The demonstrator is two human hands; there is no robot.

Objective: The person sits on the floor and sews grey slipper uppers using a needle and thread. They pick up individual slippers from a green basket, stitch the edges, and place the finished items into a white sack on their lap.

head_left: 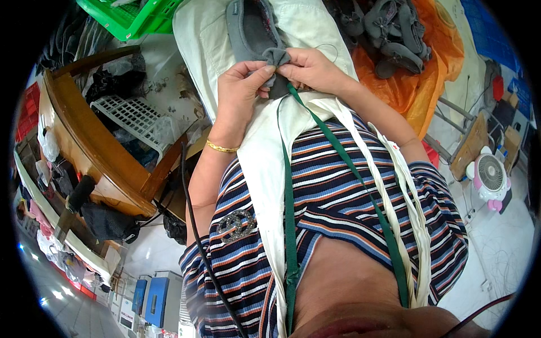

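Observation:
A grey fabric slipper [239, 34] lies on the white cloth over my lap, its opening showing the insole and its toe toward my body. A grey bow [276, 56] sits at the front of that opening. My left hand [243, 84] pinches the bow's lower side between thumb and fingers, a gold bracelet on its wrist. From the other side my right hand [313, 69] closes on the same bow, thumb and forefinger meeting the left thumb. A thin dark thread [328, 45] loops up beside my right hand. Any needle is too small to make out.
Several grey slippers with bows [394, 34] are piled on an orange sheet [451, 56] at the far right. A green plastic basket [132, 19] stands far left, above a wooden bench [93, 141] and a white crate [132, 121]. Green straps [344, 152] hang down my front. A fan [489, 172] is at right.

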